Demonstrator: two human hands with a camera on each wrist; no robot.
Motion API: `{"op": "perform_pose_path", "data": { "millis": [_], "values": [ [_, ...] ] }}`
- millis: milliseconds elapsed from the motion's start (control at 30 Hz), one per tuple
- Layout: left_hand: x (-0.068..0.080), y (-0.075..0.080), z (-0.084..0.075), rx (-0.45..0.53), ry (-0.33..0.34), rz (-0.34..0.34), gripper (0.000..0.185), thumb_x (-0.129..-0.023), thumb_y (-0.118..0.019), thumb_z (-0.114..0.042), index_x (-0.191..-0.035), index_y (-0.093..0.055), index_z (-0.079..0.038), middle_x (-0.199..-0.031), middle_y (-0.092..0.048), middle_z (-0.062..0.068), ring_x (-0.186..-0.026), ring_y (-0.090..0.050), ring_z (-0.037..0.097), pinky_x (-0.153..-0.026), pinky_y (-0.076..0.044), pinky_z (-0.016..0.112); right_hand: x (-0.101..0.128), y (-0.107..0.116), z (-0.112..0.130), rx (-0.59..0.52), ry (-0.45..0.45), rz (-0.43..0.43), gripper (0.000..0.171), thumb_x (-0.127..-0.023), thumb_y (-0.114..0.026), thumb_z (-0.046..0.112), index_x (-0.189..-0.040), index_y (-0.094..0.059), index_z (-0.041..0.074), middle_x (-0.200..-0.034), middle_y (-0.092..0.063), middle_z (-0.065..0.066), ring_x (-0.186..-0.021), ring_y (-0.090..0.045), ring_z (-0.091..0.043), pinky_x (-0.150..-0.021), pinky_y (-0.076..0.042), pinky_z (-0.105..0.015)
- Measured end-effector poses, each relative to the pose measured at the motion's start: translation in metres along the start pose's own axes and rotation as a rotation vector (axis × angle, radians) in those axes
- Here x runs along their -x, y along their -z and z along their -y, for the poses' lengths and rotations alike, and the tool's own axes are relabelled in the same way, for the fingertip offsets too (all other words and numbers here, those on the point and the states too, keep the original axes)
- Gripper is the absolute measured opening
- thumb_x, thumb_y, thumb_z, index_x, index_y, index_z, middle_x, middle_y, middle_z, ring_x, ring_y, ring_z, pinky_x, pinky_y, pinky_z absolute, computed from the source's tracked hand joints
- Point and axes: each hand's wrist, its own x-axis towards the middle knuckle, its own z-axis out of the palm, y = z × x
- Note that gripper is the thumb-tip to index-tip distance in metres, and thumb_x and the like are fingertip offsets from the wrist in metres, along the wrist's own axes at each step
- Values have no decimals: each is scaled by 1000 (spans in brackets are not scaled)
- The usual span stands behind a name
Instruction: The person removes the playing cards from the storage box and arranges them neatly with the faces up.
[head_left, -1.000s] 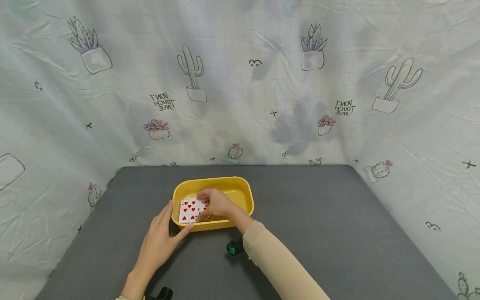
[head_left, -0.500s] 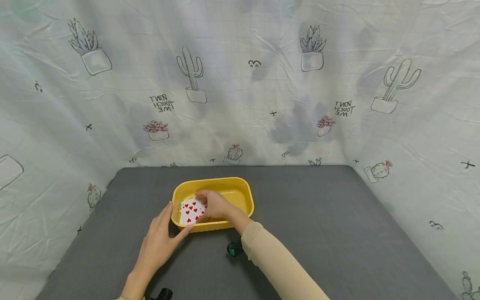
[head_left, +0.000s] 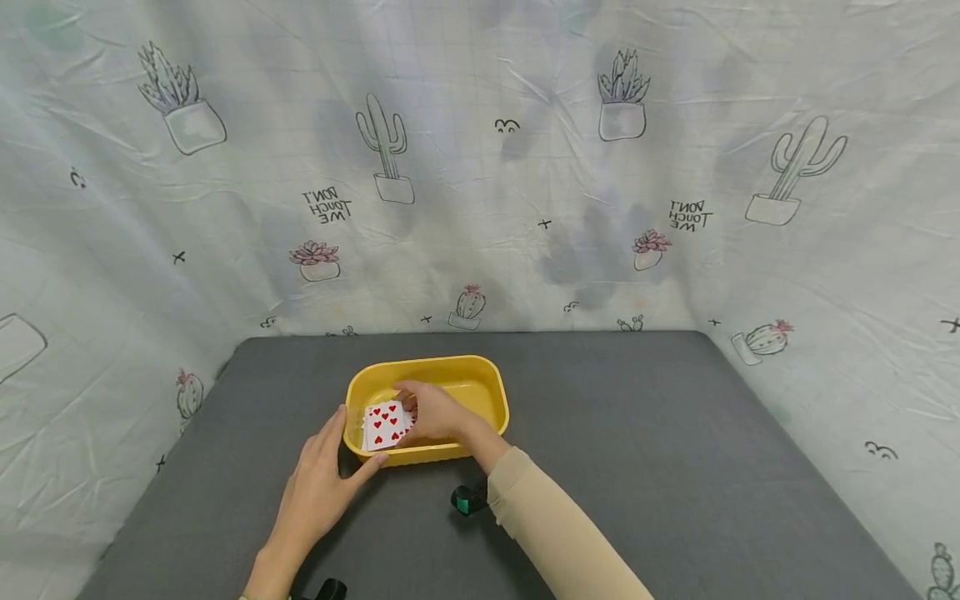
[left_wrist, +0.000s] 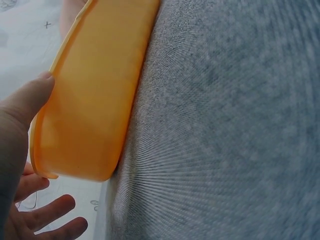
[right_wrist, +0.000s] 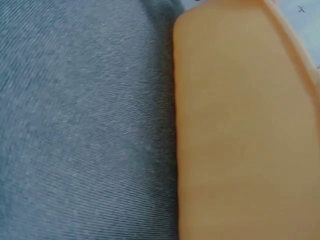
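A pale cloth backdrop (head_left: 480, 167), printed with cacti and potted plants, hangs behind and to both sides of the bench (head_left: 637, 467). The bench is covered in a grey woven fabric and fills the lower half of the head view.

A yellow tub (head_left: 480, 375) with rounded corners sits on the bench a little left of its middle, nearer the front edge than the back. In the left wrist view its outer wall (left_wrist: 95, 100) stands directly on the grey fabric, and in the right wrist view the same wall (right_wrist: 240, 130) fills the right side of the picture.

A beige sleeve (head_left: 555, 533) comes in from the front edge of the bench and ends at the right hand (head_left: 435, 412), which reaches over the tub's near wall into its left half. Its fingers are curled round the right edge of a small stack of playing cards (head_left: 384, 425), pinching it. The top card faces up and shows red hearts; the stack lies tilted inside the tub by its front left corner.

The left hand (head_left: 318, 483) rests on the bench just outside that corner, fingers fairly straight and spread, holding nothing. Its thumb (left_wrist: 27, 102) touches the tub's rim and its fingertips lie against the near wall.

A small black and green device (head_left: 468, 498) shows beside the right sleeve.
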Motion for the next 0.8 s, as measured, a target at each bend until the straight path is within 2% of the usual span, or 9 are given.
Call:
{"op": "perform_pose_path", "data": {
  "millis": [233, 567, 800],
  "values": [
    [1, 1, 2, -2, 14, 17, 104, -83, -63, -68, -156, -25, -3, -153, -34, 21, -129, -39, 41, -94, -39, 66, 5, 7, 3, -90, -24, -24, 97, -67, -94, 22, -148, -43, 8, -131, -56, -2, -107, -57, -14, -87, -47, -20],
    [1, -1, 4, -12, -15, -18, 102, -84, -64, -67, -155, -27, -4, -152, -36, 20, -127, -41, 40, -91, -41, 65, 11, 12, 5, -126, -51, -39, 98, -66, -94, 19, -149, -42, 12, -136, -53, -5, -107, -57, -14, -87, -48, -22],
    [2, 1, 3, -9, 10, 3, 104, -84, -62, -70, -156, -24, -5, -153, -34, 20, -129, -39, 40, -94, -39, 66, 20, 16, 6, -200, -63, -81, 94, -68, -92, 16, -148, -43, 9, -139, -51, -7, -111, -57, -24, -84, -50, -25]
  ]
}}
